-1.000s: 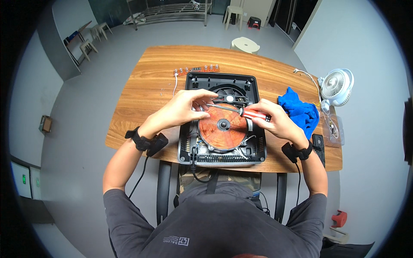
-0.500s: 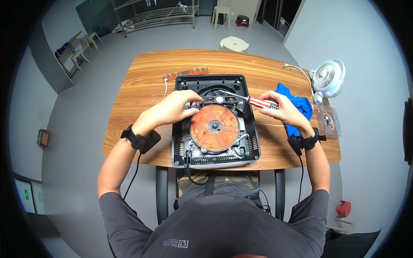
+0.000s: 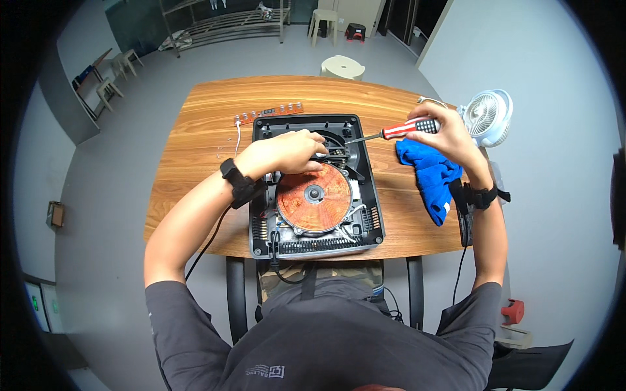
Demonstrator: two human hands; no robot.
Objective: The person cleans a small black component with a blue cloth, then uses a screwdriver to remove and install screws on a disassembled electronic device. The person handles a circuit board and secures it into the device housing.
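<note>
An opened induction cooker base (image 3: 373, 225) sits at the table's near edge, its round copper coil (image 3: 297, 202) exposed. Behind the coil is a black cooling fan (image 3: 339, 154), partly hidden by my left hand (image 3: 293, 153). That hand reaches over from the left, thumb and fingers curled about the fan's middle. Right of the base, my right hand (image 3: 440, 130) grips the red-and-white striped handle of a screwdriver (image 3: 399, 131). Its shaft points left, and its tip is over the fan's right side; whether it touches a screw is too small to tell.
A blue cloth (image 3: 430, 179) lies right of the base, with a white desk fan (image 3: 486, 114) beyond it. Behind the base is an orange circuit strip (image 3: 267, 114) with a white cable (image 3: 237, 138). A power cord (image 3: 275, 254) leaves the base's front. A stool (image 3: 342, 67) stands past the table.
My right hand has drawn back and up to the right, with the screwdriver flatter and its tip at the fan's right side. My left hand has moved farther right over the fan.
</note>
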